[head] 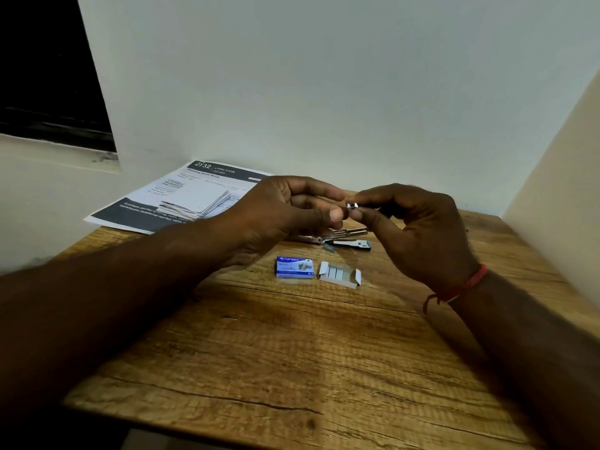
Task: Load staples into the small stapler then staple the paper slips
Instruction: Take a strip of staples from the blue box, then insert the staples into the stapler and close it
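My left hand (292,209) and my right hand (418,225) meet fingertip to fingertip above the table, and together they pinch a small silvery strip of staples (352,205). Just below them on the wooden table (292,345) lies the small stapler (347,238), swung open, with a blue tip on its right end; my left hand hides part of it. In front of it sits the white inner tray of staples (339,274), open, with a few strips inside. The blue staple box sleeve (294,267) lies to its left. A stack of paper slips (198,204) rests at the back left.
The slips lie on a printed sheet (156,203) that overhangs the table's back left corner. White walls close in behind and on the right (558,196). A dark window (48,76) is up on the left. The table's front edge runs along the bottom.
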